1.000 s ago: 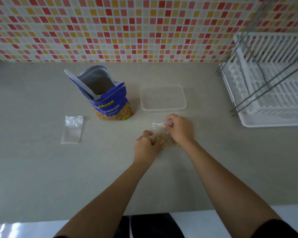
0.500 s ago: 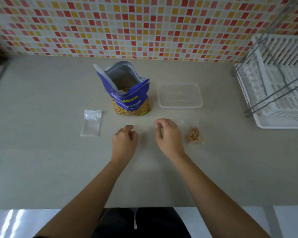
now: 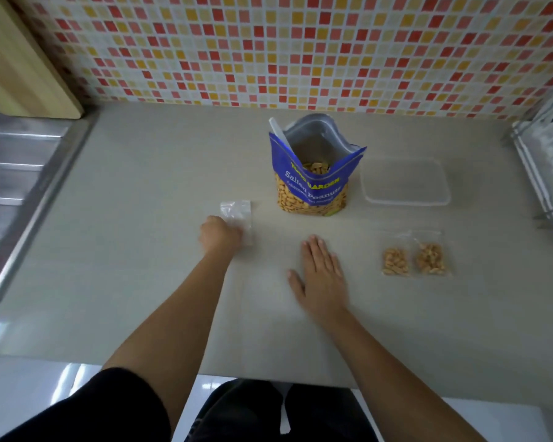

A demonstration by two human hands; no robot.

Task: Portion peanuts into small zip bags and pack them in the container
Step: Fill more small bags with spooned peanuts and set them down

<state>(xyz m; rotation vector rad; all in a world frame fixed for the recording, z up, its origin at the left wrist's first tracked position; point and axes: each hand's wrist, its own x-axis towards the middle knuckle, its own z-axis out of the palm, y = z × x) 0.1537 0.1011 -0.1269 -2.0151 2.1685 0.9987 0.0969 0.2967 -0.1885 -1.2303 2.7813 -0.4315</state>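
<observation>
Table (image 3: 141, 282): carried all items.
Peanut bag (image 3: 312, 186): upright, open; a knock could spill it.
Container (image 3: 406, 181): right of it, apparently empty.
Right hand (image 3: 321, 275): flat, fingers straight.
Left hand (image 3: 220, 235): curled; grip unclear.
Filled zip bags (image 3: 412, 260): two, unpacked.
Empty zip bag (image 3: 237, 212): under left hand; could slip.

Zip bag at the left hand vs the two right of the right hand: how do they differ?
The empty zip bag holds nothing; the filled zip bags each hold peanuts. The left hand touches the empty zip bag, grip unclear; the filled zip bags lie untouched. Shared: small, clear, flat on the counter, none in the container.
</observation>
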